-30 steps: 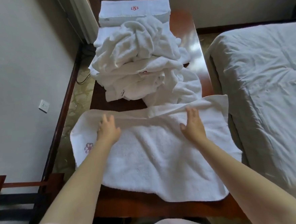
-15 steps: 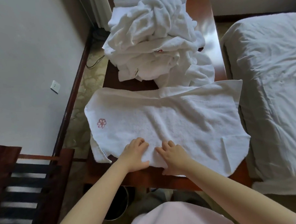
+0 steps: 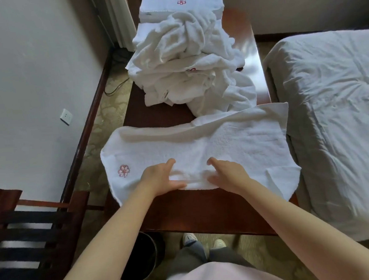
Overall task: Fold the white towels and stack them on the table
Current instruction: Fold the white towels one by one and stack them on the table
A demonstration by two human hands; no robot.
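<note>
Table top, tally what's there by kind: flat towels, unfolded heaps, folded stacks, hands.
Flat towel: 1
Unfolded towel heap: 1, towels inside it cannot be counted
Folded stack: 1
Hands: 2, left hand and right hand, both at the flat towel's near edge
Total: 5

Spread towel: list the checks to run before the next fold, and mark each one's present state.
1. Left hand and right hand at near edge of the spread towel: ok.
2. Hem firmly gripped: cannot tell.
3. Towel flat: not ok, ridge along far edge.
4. Ends on the table: not ok, both overhang.
5. Far edge free of the loose pile: not ok, they touch.
6. Folded stack tidy: ok.
</note>
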